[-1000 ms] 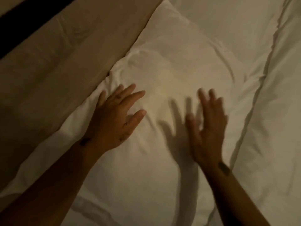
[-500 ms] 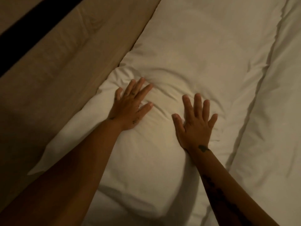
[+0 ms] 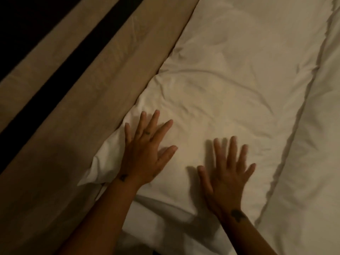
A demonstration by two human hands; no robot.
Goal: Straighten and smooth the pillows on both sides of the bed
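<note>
Head view gives us both hands spread flat on a plump white fabric pillow [image 3: 220, 92] that lies along the tan padded headboard [image 3: 92, 100] on the left. Our left hand [image 3: 145, 153] presses near the pillow's near-left corner, close beside the headboard edge, fingers splayed and gripping nothing. Our right hand [image 3: 228, 173] lies palm down a little nearer to us and to the right, fingers also apart, holding nothing; it looks slightly blurred, so we judge it is in motion.

The pillow's long axis runs from the near-left corner, under our hands, away to the far right, parallel to the headboard. Almost all of its length lies beyond our fingertips, and the creases [image 3: 211, 85] fan across the middle, just past the left hand. We judge the coming stroke should push away from us along that axis, driving the wrinkles toward the far end. The left hand is nearer the creased patch and the headboard side; the right hand is nearer the seam where the pillow meets the white duvet [image 3: 312, 144] on the right.

The near-left corner [image 3: 90, 172] sticks out in a loose point and still needs tucking square.
</note>
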